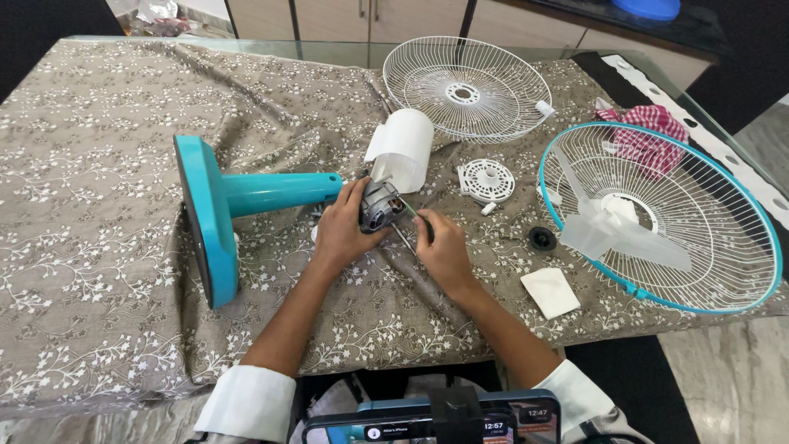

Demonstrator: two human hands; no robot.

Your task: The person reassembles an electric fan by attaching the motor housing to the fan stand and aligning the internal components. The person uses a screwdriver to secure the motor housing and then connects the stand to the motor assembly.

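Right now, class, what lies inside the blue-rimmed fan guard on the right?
Inside the blue-rimmed guard lies a translucent white fan blade. A red checked cloth shows through its far wires. The tablecloth beneath the blade's hub is hidden.

there is one view only, from a camera worn on the person's head. it looks forward and steeply down over the tabletop (99,271), near enough that both forearms run up from the bottom edge to the hands at the centre of the frame. the far edge of the tabletop lies along the top of the frame, with cabinet doors (345,16) beyond it. a phone on a mount (436,421) cuts into the bottom centre, just under the lens. floor tiles (731,386) show at the lower right.
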